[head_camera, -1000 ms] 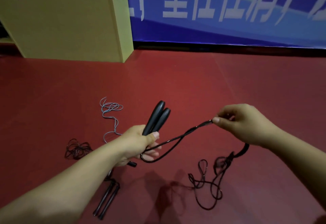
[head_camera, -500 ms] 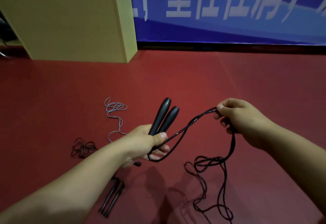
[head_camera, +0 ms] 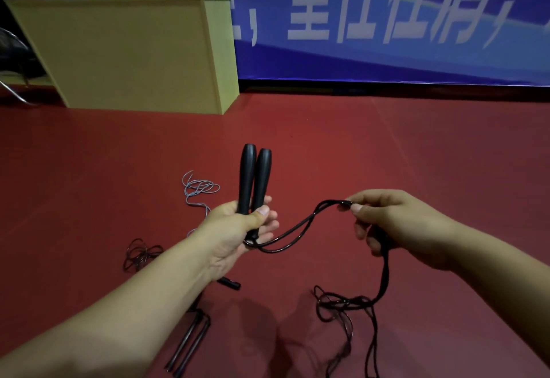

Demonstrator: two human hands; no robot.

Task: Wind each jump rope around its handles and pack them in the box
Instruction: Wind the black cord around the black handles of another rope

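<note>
The left hand [head_camera: 238, 226] grips two black handles [head_camera: 254, 178] pointing to twelve o'clock. At three o'clock, the right hand [head_camera: 393, 226] pinches the doubled black rope [head_camera: 294, 229].

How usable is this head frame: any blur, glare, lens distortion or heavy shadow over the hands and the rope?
Head view: dim, warm light; the left hand and right hand are sharp, as are the two black plastic handles. Thin black rope shows small glints and blurs where it hangs. Wide-angle bending at the edges; soft shadows on the red floor.
</note>
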